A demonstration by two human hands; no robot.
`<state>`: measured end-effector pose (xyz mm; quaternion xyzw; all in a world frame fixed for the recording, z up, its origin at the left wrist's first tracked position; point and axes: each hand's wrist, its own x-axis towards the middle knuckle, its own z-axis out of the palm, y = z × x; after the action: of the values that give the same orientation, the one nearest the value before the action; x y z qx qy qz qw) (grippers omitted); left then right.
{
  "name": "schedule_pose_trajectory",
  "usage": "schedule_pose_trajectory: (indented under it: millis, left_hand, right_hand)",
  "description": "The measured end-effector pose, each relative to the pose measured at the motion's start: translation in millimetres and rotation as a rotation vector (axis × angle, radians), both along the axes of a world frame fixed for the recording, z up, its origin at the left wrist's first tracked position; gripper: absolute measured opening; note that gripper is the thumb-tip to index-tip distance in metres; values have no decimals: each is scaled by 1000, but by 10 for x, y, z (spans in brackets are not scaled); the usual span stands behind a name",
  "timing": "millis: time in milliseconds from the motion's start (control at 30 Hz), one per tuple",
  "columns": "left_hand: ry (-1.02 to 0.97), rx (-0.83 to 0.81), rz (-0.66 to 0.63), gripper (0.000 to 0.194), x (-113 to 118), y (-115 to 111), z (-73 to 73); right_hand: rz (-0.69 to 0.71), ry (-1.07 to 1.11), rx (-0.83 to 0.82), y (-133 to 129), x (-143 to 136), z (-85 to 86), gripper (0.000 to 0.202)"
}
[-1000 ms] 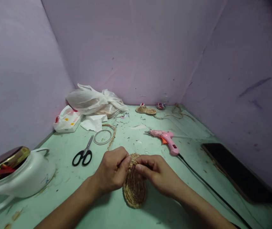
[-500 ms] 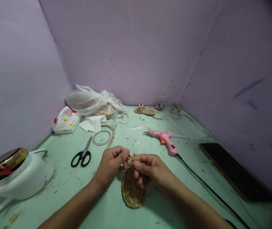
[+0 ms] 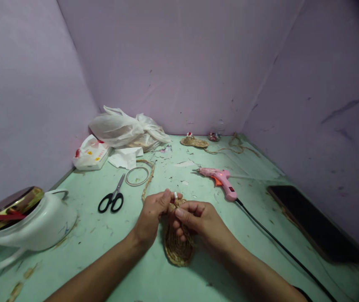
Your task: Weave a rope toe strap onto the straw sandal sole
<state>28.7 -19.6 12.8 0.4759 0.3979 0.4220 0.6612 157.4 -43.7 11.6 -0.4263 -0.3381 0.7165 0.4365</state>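
Note:
A small woven straw sole point(image 3: 179, 249), shaped like a slipper, hangs below my hands near the front of the table. My left hand point(image 3: 155, 212) is closed on its upper end. Between the hands a small white piece point(image 3: 176, 195) sticks up beside the straw. My right hand point(image 3: 198, 216) pinches straw strands at the same end, thumb against forefinger. The fingers hide part of the sole's top. A braided straw cord point(image 3: 149, 181) runs on the table from behind my left hand toward the back.
Black-handled scissors point(image 3: 111, 200), a ring point(image 3: 137, 176) and a white pot point(image 3: 37, 222) lie left. A pink glue gun point(image 3: 220, 179) and dark phone point(image 3: 311, 222) lie right. Behind are a plastic bag point(image 3: 125, 128), tissue pack point(image 3: 93, 155), finished-looking straw slipper point(image 3: 195, 142) and small jar point(image 3: 213, 136).
The view has shifted slightly. My left hand has turned at the sole's upper end, and the white piece now shows upright. My right fingers have closed more tightly on the strands.

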Motion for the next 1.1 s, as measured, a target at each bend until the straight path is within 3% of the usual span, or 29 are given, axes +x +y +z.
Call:
schedule_pose_trajectory:
  millis: [167, 267, 333, 467, 567, 700, 867, 1100]
  left_hand:
    - [-57, -123, 15, 21, 47, -26, 18]
    - [-58, -137, 64, 17, 24, 5, 27]
    - [-65, -168, 37, 17, 4, 19, 32]
    - [-114, -289, -96, 18, -2, 4, 35]
    - [-131, -331, -111, 19, 16, -11, 15]
    - [-81, -300, -82, 21, 31, -15, -22]
    - [94, -194, 25, 25, 43, -48, -21]
    - [57, -231, 49, 25, 34, -42, -44]
  right_hand:
    - [-53, -82, 24, 28, -9, -39, 32]
    - [-9, -333, 129, 61, 55, -6, 27]
    - [-64, -452, 189, 97, 134, 35, 27]
    - [-221, -303, 179, 162, 263, 78, 28]
    - [-167, -196, 114, 161, 260, 61, 28]
    - [-94, -189, 113, 127, 207, 50, 25]
    - [-124, -244, 143, 130, 203, 55, 22]
    - [-157, -256, 144, 129, 196, 32, 21]
